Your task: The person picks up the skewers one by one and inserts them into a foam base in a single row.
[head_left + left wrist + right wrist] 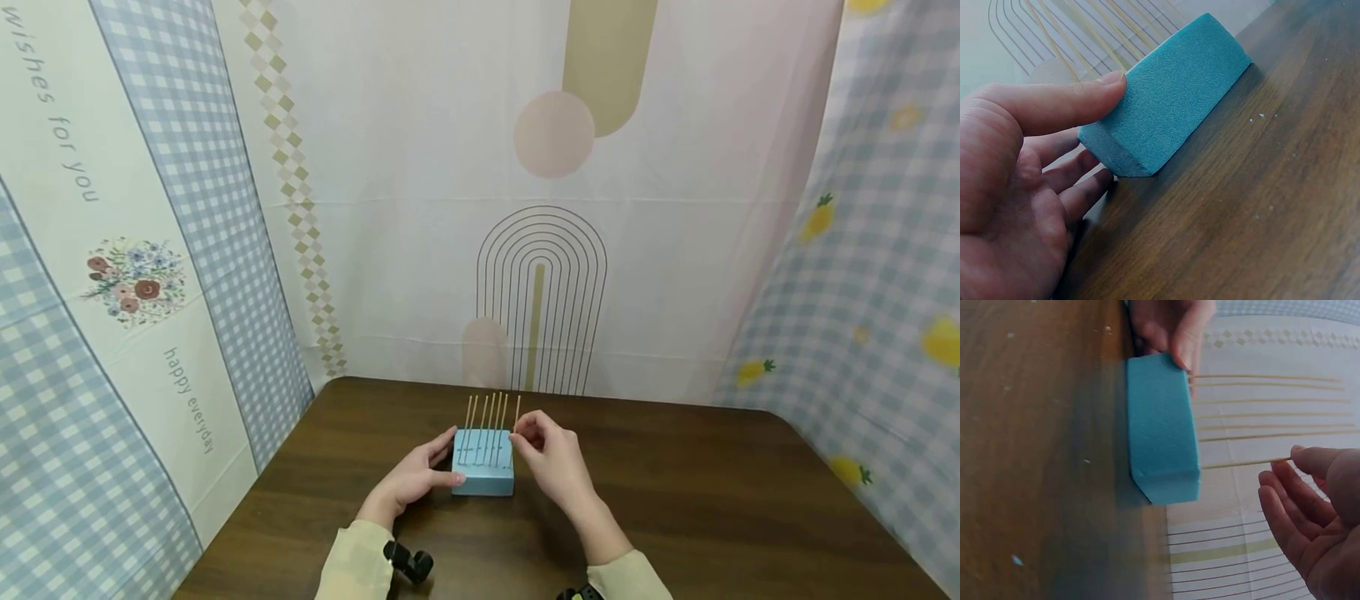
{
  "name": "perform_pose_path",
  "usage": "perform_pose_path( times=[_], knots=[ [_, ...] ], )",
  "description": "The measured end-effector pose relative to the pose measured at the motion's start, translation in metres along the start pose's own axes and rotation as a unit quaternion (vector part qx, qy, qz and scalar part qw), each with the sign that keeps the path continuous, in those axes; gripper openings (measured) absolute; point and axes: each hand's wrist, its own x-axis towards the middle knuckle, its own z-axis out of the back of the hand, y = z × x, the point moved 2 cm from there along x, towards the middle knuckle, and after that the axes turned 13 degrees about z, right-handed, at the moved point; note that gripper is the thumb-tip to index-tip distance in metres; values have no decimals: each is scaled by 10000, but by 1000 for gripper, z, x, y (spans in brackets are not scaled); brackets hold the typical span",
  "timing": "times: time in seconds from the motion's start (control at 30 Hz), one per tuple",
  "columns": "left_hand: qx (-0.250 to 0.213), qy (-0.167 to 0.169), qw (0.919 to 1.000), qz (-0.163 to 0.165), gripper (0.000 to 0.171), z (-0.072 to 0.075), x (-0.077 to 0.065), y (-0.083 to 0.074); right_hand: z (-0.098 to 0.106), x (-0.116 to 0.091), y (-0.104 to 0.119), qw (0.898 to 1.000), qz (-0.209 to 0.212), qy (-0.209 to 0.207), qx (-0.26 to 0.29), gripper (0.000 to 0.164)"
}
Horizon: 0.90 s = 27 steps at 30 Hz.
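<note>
A light blue foam block (483, 485) sits on the table, with several thin wooden skewers (486, 425) standing upright in its top. My left hand (411, 478) holds the block by its left end; in the left wrist view the thumb presses the near upper edge and the fingers lie against the end face. At the block's right side, my right hand (557, 462) pinches one skewer (1244, 464) between thumb and forefinger. In the right wrist view that skewer's lower end meets the block's top near its right end. How deep it sits is hidden.
Dark brown wooden table (712, 492) spreads around the block. Small pale crumbs (1262, 115) lie on the wood near it. A patterned cloth (405, 275) hangs behind the table, with checked cloths at both sides.
</note>
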Motion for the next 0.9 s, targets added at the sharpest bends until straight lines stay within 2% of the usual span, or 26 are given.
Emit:
perform_pose_path(
  times=[0.4,0.53,0.73,0.9],
  knots=[
    [4,-35,10000,-20,96,3,-6,-1,-5,-1,5,9997,6,98,-217,11],
    [27,-35,10000,-23,96,3,-7,-3,-3,-1,5,9992,-30,314,-250,14],
    [-45,11,10000,-26,96,2,-8,-4,3,-5,2,9959,-236,780,-394,30],
    [-155,22,9999,61,96,0,-11,-6,7,-7,1,9932,-392,1007,-436,34]
  ],
)
